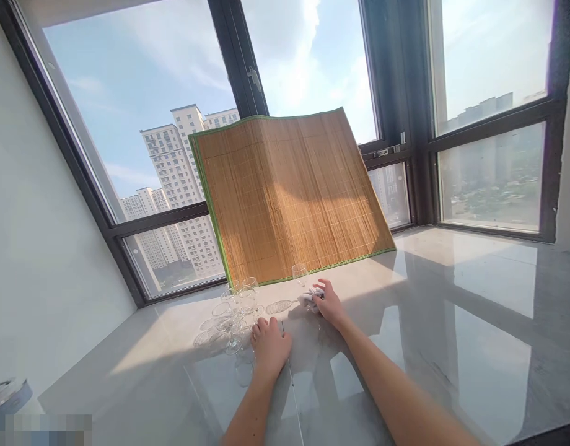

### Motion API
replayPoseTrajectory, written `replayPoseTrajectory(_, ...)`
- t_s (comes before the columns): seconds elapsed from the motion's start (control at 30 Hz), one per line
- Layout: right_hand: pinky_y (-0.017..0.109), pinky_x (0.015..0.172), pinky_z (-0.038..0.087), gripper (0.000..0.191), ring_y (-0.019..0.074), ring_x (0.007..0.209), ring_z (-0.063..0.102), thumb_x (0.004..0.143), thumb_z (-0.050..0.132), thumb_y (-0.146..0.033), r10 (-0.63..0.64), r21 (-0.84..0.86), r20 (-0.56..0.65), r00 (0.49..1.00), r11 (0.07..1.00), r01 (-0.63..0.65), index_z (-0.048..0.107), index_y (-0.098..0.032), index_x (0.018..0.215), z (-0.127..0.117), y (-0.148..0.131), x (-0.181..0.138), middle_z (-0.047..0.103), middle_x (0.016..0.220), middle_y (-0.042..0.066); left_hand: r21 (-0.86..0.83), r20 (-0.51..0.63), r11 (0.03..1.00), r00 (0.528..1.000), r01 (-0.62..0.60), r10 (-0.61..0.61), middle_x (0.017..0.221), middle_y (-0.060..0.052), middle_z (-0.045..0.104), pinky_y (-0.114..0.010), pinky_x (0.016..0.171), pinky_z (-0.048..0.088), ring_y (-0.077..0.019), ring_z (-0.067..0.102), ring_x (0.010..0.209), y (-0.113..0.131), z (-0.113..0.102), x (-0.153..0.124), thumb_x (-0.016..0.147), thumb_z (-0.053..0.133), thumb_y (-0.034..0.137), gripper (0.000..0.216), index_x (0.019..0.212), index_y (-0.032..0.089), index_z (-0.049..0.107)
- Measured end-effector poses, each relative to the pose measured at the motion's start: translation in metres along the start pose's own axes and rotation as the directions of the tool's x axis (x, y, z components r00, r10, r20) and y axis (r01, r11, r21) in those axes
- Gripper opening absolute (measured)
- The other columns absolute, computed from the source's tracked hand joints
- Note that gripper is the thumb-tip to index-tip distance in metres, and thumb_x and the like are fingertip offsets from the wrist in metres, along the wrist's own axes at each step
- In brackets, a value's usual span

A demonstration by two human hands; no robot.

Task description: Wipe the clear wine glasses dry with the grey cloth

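Note:
A cluster of clear stemmed glasses (248, 297) stands on the glossy grey stone sill. My left hand (271, 347) is at the cluster's right front edge, its fingers curled down beside the nearest glasses; whatever is in them is hidden. Farther right, my right hand (331, 305) is closed on a crumpled white and grey cloth (311, 300). Just behind that cloth is a single clear glass (300, 274), its lower part partly covered by the cloth. The glasses' shadows fall to the left.
A bamboo mat (289, 198) with green edging leans against the dark-framed windows (236, 56) behind the glasses. The stone sill (434, 310) runs far to the right, mirroring the windows. A partly cut-off round container (13, 396) shows at the lower left, by the white wall.

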State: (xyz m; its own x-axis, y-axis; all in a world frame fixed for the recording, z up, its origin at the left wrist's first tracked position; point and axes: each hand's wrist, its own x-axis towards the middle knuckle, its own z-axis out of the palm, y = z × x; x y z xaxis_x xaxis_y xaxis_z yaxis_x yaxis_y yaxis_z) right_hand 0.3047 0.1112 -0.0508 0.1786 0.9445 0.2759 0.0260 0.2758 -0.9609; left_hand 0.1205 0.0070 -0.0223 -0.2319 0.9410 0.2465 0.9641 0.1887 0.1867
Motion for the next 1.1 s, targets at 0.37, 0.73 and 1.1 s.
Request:
replayPoseTrajectory(0.37, 0.033, 0.092, 0.047, 0.084, 0.0215, 0.105, 0.063, 0.062, 0.064, -0.017, 0.048, 0.054, 0.124, 0.991, 0.997, -0.055, 0.037, -0.02, 0.141, 0.024, -0.001, 0.008, 0.065, 0.121, 0.009, -0.092, -0.034, 0.986, 0.99, -0.138, 0.136, 0.126, -0.011, 0.052, -0.039, 0.103, 0.036, -0.0281, 0.047, 0.121, 0.009, 0.004, 0.004, 0.086, 0.049, 0.031, 0.033, 0.115, 0.023, 0.063)
replayPoseTrajectory(0.73, 0.029, 0.073, 0.048, 0.077, 0.0187, 0.077, 0.062, 0.059, 0.064, -0.016, 0.052, 0.143, 0.343, 0.938, 0.984, -0.107, 0.044, -0.018, 0.133, 0.023, -0.02, -0.006, 0.068, 0.086, 0.0, -0.279, -0.037, 0.941, 0.981, -0.191, 0.188, 0.126, -0.008, 0.057, -0.03, 0.103, 0.039, -0.0211, 0.052, 0.118, 0.0, 0.011, 0.014, 0.079, 0.04, 0.004, 0.044, 0.11, 0.021, 0.065)
replayPoseTrajectory(1.1, 0.031, 0.075, 0.041, 0.076, 0.0179, 0.078, 0.059, 0.056, 0.064, -0.013, 0.087, 0.173, 0.665, 0.742, 0.948, -0.267, 0.047, -0.023, 0.129, 0.011, -0.041, -0.019, 0.064, 0.078, -0.003, -0.772, -0.189, 0.577, 0.963, -0.265, 0.19, 0.106, -0.005, 0.065, -0.039, 0.099, 0.044, -0.0219, 0.058, 0.109, 0.001, 0.013, 0.016, 0.071, 0.046, 0.007, 0.025, 0.087, 0.021, 0.057)
